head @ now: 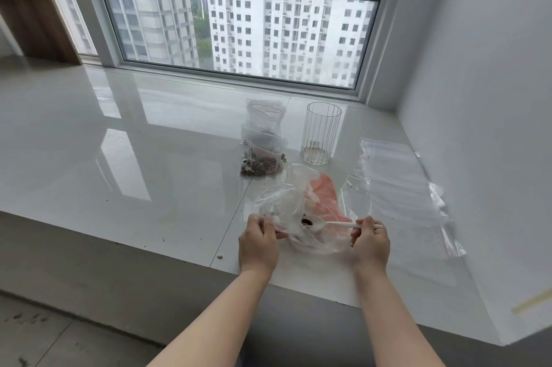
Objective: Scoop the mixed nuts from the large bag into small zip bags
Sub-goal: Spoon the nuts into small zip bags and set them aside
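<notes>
The large bag (324, 190), clear plastic with an orange-pink print, lies on the white ledge near its front edge. My left hand (258, 242) pinches the rim of a small clear zip bag (279, 207) held in front of it. My right hand (370, 239) grips the handle of a white plastic spoon (334, 224), whose bowl carries a few dark nuts at the small bag's mouth. Three small zip bags (264, 144) holding nuts stand in a row farther back.
A clear ribbed glass (319, 133) stands right of the filled bags. A stack of flat empty zip bags (400, 184) lies at the right by the wall. A window runs behind the glossy ledge (134, 142), and crumbs dot its front edge.
</notes>
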